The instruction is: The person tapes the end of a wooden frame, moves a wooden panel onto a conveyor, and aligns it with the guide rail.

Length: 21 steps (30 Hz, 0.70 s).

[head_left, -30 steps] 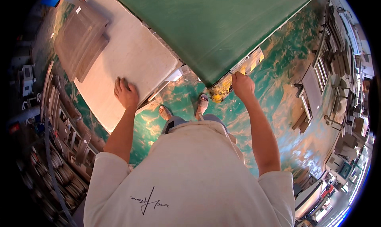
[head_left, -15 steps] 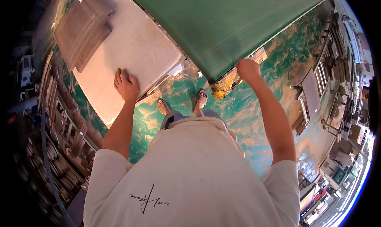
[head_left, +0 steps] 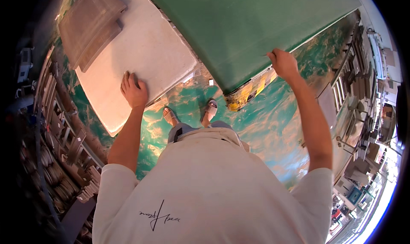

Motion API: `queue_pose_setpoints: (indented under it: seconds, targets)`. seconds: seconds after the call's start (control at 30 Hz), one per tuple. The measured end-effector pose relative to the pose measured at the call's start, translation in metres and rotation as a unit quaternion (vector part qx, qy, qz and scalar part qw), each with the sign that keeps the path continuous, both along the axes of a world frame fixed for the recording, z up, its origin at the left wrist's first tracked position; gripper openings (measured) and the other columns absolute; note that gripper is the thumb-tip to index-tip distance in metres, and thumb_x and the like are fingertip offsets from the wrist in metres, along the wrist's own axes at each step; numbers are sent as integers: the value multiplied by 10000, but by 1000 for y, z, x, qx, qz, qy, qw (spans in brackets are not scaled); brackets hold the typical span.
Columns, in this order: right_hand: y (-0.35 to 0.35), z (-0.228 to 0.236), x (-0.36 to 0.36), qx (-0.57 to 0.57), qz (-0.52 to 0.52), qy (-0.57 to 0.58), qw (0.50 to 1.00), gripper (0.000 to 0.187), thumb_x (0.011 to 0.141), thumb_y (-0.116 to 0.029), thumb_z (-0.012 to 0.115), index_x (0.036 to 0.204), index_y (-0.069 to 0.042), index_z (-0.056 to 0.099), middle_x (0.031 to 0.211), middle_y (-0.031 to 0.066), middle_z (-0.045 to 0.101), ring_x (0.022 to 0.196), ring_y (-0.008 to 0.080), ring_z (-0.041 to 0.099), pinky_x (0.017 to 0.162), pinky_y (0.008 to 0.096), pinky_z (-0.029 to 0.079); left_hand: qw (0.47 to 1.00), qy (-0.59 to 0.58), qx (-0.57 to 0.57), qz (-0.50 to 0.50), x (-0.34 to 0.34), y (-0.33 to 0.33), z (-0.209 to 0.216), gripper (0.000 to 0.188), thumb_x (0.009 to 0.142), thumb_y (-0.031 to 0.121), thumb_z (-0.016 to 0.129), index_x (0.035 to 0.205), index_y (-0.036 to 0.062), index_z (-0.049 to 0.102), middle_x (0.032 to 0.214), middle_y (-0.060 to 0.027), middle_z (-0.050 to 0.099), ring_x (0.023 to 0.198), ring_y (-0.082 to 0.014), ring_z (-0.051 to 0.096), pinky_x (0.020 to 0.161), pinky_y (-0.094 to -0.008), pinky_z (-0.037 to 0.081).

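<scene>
My left hand (head_left: 134, 90) lies on the pale, flat top (head_left: 164, 52) near its front edge, fingers stretched out with nothing in them. To its right is a large green-covered surface (head_left: 243, 35), whose corner points toward me. My right hand (head_left: 284, 64) is at the near right edge of that green surface, fingers curled together with the fingertips over the top. Whatever they may hold is hidden or too small to make out. Below this edge shows a worn yellow-and-black striped side (head_left: 250, 90).
Stacked brown curved panels (head_left: 92, 30) lie on the far left of the pale top. Racks with parts (head_left: 64, 146) line the left side, and more slatted pieces (head_left: 352, 81) stand at the right. A small white object (head_left: 211, 82) lies on the green, dusty floor (head_left: 256, 137).
My right hand has slid up and right along the green surface's edge, away from the corner. My left hand stays on the pale top. The view has shifted slightly.
</scene>
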State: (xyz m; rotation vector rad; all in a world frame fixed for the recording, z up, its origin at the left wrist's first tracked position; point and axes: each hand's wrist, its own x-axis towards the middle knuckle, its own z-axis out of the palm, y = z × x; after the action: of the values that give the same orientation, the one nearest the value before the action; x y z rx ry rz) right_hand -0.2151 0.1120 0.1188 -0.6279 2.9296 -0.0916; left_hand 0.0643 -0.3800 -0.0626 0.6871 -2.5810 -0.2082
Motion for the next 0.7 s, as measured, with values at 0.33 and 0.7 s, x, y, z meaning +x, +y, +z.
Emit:
queue_pose_setpoints:
  seconds: [0.33,0.7]
  targets:
    - [127,-116,10,-217,-350,94,907,486,990,-433,546,934,-2,762,941,268,721,921,465,694,823,524,532,1000,-20,19,12,-6,9,5,433,946,215,571,1357,78,567,1544,-140,507,1441,-342,429,1210,-498,277]
    - [89,-130,25,-290,-472,51,831,499,1006,-443,550,934,-10,788,952,222,758,935,402,717,850,468,536,1000,-26,-16,-2,-7,7,-1,436,988,261,525,1379,73,574,1529,-141,527,1421,-355,457,1185,-519,316]
